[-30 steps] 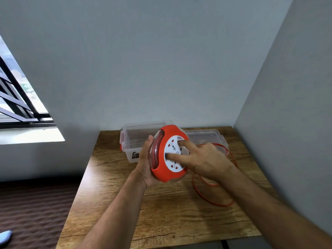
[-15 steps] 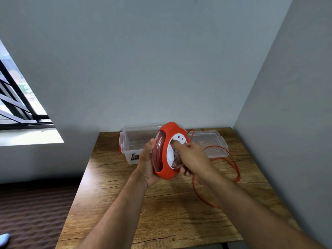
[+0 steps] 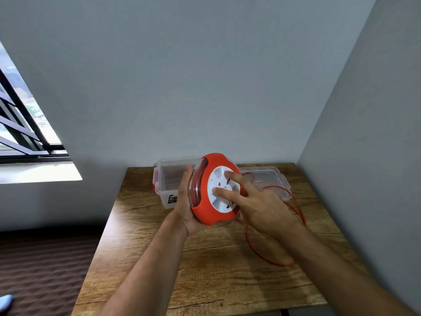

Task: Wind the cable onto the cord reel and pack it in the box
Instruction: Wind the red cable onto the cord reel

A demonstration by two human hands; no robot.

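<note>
Orange plastic is filling the middle of the view: you are holding the cord reel (image 3: 214, 190) up on edge above the wooden table (image 3: 205, 277), its white socket face (image 3: 224, 190) turned toward you. Through the clear side of the reel, several turns of red cable are showing already wound. Your left hand (image 3: 185, 206) is cupping the reel's back and underside, palm against it and fingers wrapped behind, carrying its weight. Your right hand (image 3: 257, 206) is lying mostly open across the socket face, with two straight fingers (image 3: 230, 192) pressing on the white disc, gripping nothing; it looks as though you are turning the disc to draw cable in.

The winding is only partly done. A good length of cable (image 3: 268, 258) is lying loose on the table to the right of the reel, sweeping round in a wide loop toward the near side and running back up under your right hand. Another strand is arching over toward the far right. The plug end is not visible, so I cannot tell how much is really left.

Behind the reel, the clear box (image 3: 168, 181) is standing open, and from here nothing seems to be packed in it. Just right of the reel and behind it, the clear lid (image 3: 271, 179) is lying flat on the table, with a strand of cable crossing it.

Judging by this, you are partway into the first step: the slack needs reeling in, then the reel goes in the box.
</note>
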